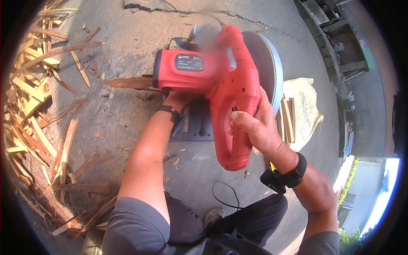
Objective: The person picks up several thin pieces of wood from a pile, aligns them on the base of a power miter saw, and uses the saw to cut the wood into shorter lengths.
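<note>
A red chop saw [238, 80] stands in the middle, with a grey round blade guard [272, 63] on its right side. My right hand [257, 123] is wrapped round its D-shaped rear handle, the thumb near a small black button. Beneath the red motor housing reaches my left hand [177, 101]; the housing hides its fingers. Close to that hand, a rough brown wood strip [127, 83] sticks out leftward from under the motor. Below the saw lies its dark metal base [199, 123]. The blade itself cannot be made out.
Split wood strips [32, 93] heap up along the left. Cut wood pieces [288, 121] lie on a pale woven sack [301, 102] to the right. A black cable [225, 185] curls near my feet. The concrete floor [144, 29] has a long crack at the far side.
</note>
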### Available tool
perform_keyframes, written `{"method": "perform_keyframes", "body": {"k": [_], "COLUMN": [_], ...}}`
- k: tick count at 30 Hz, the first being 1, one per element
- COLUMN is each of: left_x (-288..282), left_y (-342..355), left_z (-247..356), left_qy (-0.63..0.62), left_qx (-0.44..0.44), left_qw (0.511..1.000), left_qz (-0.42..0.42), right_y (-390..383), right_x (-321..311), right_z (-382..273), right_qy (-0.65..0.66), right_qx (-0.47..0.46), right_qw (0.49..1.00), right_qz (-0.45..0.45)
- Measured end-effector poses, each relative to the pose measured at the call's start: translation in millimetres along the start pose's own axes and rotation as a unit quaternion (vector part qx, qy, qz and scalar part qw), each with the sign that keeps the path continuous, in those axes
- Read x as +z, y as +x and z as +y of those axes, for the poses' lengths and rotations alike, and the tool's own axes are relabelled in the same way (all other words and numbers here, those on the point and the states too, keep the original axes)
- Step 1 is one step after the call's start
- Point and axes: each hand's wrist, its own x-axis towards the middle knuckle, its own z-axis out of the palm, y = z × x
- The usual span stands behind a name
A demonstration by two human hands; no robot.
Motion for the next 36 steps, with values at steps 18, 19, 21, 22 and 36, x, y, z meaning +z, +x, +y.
{"method": "perform_keyframes", "body": {"k": [18,19,21,22,36], "left_x": [-52,-51,-58,-57,-58], "left_y": [-50,-45,-35,-30,-3], "left_z": [-3,1,7,9,3], "left_qy": [0.111,0.105,0.093,0.091,0.088], "left_qx": [-0.023,-0.018,-0.034,-0.025,0.022], "left_qw": [0.982,0.983,0.975,0.975,0.913], "left_qz": [-0.150,-0.149,-0.201,-0.201,-0.398], "right_y": [-38,-59,-94,-111,-357], "right_x": [-115,-122,-145,-162,-470], "right_z": [-46,-38,-8,-3,-107], "right_qy": [0.068,0.012,-0.053,-0.131,-0.403], "right_qx": [0.016,0.070,0.171,0.238,0.345], "right_qw": [0.998,0.997,0.976,0.951,0.734], "right_qz": [-0.011,-0.039,-0.124,-0.149,0.424]}}
